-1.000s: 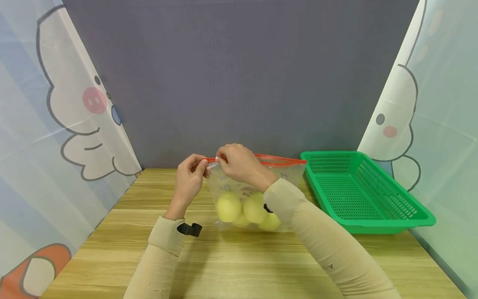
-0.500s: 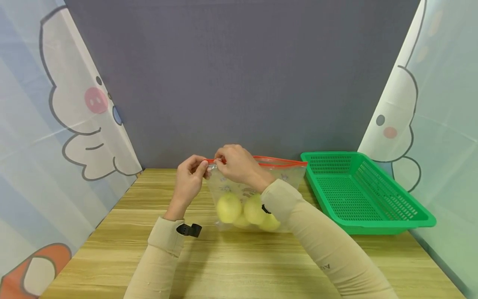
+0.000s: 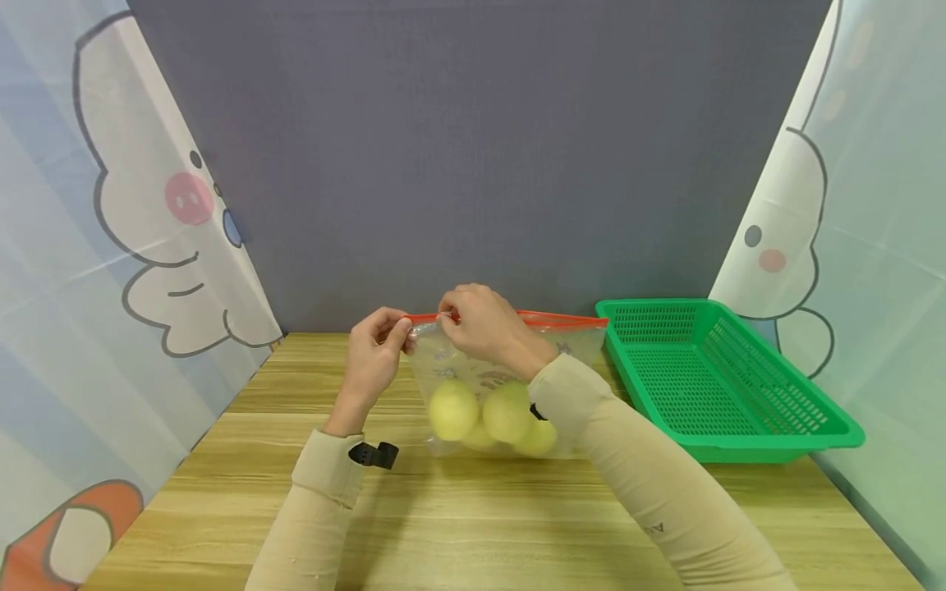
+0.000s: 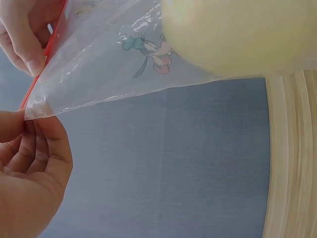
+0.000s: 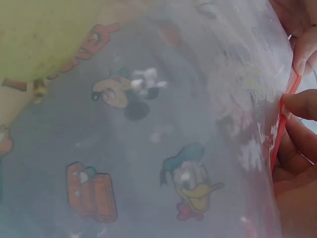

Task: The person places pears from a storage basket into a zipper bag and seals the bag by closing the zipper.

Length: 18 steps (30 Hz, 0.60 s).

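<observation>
A clear zip-lock bag with a red zip strip stands on the table with several round yellow-green fruits inside, low down. My left hand pinches its top left corner between thumb and fingers. Just to the right, my right hand pinches the red strip from above, its wrist crossing in front of the bag. Cartoon prints show on the plastic in the right wrist view. In the left wrist view, one fruit fills the upper right. My right sleeve hides part of the bag's lower right.
A green perforated plastic basket sits to the right, its left rim close by the bag's top right corner. The wooden table ends at a grey backdrop. Printed curtains hang at both sides.
My right hand has slid a little to the right along the red strip, away from my left hand. The left hand, fruits and basket stay in place.
</observation>
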Available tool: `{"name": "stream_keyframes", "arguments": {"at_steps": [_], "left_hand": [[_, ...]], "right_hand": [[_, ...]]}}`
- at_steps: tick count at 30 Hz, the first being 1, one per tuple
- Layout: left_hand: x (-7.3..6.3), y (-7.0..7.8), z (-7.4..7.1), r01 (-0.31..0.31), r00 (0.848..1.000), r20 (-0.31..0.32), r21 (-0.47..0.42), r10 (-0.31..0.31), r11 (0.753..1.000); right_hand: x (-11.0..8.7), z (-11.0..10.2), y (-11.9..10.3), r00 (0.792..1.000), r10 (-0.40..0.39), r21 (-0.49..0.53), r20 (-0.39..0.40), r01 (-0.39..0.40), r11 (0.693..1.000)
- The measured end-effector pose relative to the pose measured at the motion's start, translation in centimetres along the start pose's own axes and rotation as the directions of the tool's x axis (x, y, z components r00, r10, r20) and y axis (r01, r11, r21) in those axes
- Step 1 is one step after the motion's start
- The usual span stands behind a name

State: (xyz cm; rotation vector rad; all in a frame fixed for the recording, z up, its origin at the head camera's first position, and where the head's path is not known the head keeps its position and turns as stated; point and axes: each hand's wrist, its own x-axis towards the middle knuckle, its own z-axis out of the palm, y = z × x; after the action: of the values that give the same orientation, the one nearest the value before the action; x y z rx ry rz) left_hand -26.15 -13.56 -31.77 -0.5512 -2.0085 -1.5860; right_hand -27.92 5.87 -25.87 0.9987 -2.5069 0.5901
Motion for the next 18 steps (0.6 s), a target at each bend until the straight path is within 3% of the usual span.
{"name": "stream_keyframes", "arguments": {"at_steps": [18], "left_hand": [[-0.06, 0.0, 0.39, -0.038, 0.999, -0.018, -0.002, 0.038, 0.999]], "right_hand": [[-0.26, 0.19, 0.54, 1.0, -0.009, -0.012, -0.018, 0.008, 1.0]]}}
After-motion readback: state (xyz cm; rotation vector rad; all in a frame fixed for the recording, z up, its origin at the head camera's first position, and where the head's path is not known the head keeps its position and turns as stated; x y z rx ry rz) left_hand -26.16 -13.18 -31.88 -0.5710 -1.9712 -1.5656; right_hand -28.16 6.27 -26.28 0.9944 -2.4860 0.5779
